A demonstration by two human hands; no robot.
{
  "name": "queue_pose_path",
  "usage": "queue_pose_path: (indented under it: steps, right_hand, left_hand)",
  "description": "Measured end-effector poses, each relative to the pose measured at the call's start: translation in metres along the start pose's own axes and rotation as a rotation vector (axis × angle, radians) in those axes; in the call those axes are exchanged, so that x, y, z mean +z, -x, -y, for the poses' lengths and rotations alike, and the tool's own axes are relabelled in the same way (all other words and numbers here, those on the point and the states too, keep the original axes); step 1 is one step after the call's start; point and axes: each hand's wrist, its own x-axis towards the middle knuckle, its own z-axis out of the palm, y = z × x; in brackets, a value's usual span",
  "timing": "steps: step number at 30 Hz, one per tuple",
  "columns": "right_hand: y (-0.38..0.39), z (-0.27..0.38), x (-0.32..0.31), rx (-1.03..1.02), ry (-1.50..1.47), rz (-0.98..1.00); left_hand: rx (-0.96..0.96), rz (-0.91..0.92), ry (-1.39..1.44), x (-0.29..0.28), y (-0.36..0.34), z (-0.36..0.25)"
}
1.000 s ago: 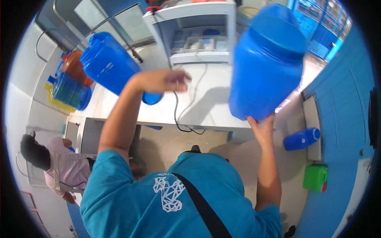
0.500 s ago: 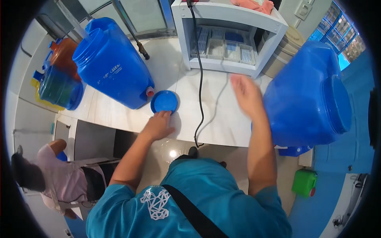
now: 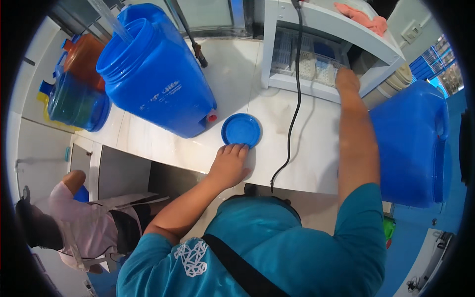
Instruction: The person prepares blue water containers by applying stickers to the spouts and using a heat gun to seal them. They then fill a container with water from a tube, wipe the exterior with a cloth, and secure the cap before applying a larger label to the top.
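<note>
A round blue screw cap point(image 3: 241, 129) lies on the white counter with its hollow side up. The outstretched fingers of my left hand point(image 3: 230, 163) rest on its near rim, thumb apart. My right arm stretches forward to the low white rack, where my right hand point(image 3: 348, 81) is at the shelf opening by the small white plastic baskets point(image 3: 326, 69). Its fingertips are hidden, so whether it grips anything does not show. Left of the cap stands a large blue water jug point(image 3: 163, 84), uncapped, with a red-tipped spigot and a clear tube point(image 3: 115, 24) at its mouth.
Another big blue jug point(image 3: 408, 143) stands at the right end of the counter. A black cable point(image 3: 298, 94) hangs across the middle. Round water bottles point(image 3: 79, 99) stand at the left. A person in a pink shirt point(image 3: 84, 213) is at the lower left.
My right hand has gone from above the counter forward to the rack's shelf opening. My left hand stays on the cap's rim. The whole view has shifted.
</note>
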Motion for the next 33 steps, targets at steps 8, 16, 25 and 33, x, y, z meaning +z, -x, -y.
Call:
queue_pose_path:
  steps: [8,16,25,33]
  right_hand:
    - [0.073,-0.009,-0.046,-0.118,-0.767,-0.52]
    - [0.271,0.024,-0.092,-0.369,-1.934,0.353]
    - [0.296,0.004,-0.092,-0.383,-1.591,0.253]
    - [0.289,0.006,-0.089,-0.451,-1.743,0.425]
  left_hand:
    - [0.07,-0.135,0.013,-0.037,-0.016,0.001]
    - [0.124,-0.2,1.434,-0.133,-0.053,-0.079]
    - [0.085,-0.249,1.296,-0.122,-0.069,-0.104]
    - [0.103,-0.365,1.664,-0.099,-0.069,-0.092]
